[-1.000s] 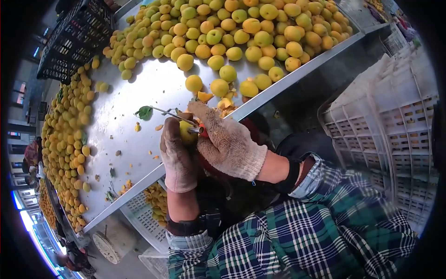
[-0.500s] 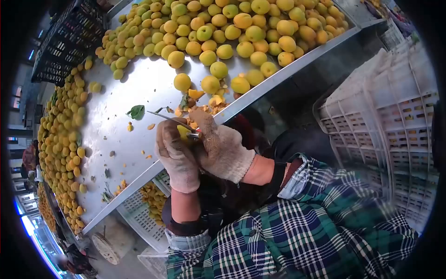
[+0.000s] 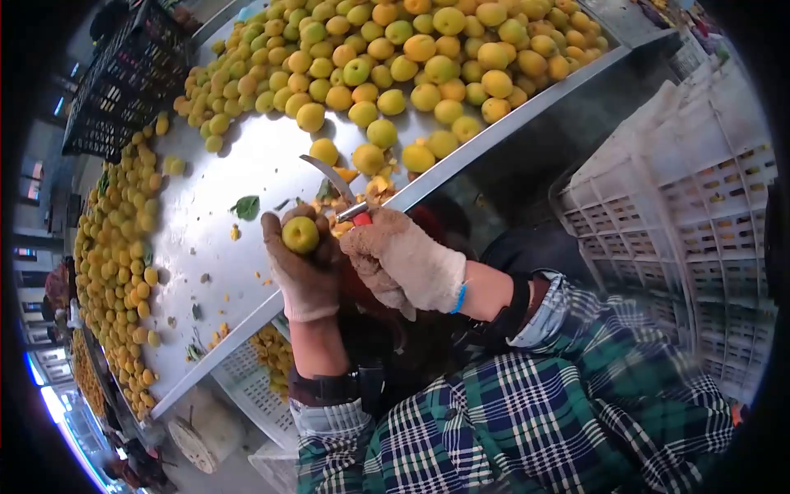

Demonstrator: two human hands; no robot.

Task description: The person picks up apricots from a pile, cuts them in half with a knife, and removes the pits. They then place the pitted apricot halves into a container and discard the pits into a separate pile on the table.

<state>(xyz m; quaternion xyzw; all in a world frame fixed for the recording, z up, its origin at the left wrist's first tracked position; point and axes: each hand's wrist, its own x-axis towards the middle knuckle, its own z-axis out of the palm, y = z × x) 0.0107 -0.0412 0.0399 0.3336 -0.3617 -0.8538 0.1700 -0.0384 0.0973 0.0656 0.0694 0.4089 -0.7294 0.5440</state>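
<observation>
My left hand, in a soiled white glove, cups a yellow-green apricot with its top facing up. My right hand, gloved too, grips the red handle of a small knife. Its curved blade points up and left, apart from the fruit. Just beyond both hands, orange scraps of cut fruit lie by the edge of the metal table. Whole apricots rest right behind the scraps.
A large heap of apricots covers the far side, and another pile runs along the left. A black crate stands at the far left. White crates are stacked to my right; a white basket holds fruit pieces under the table edge.
My hands have moved apart. The knife has come away from the apricot and its blade now points more upward. The apricot shows openly in my left palm.
</observation>
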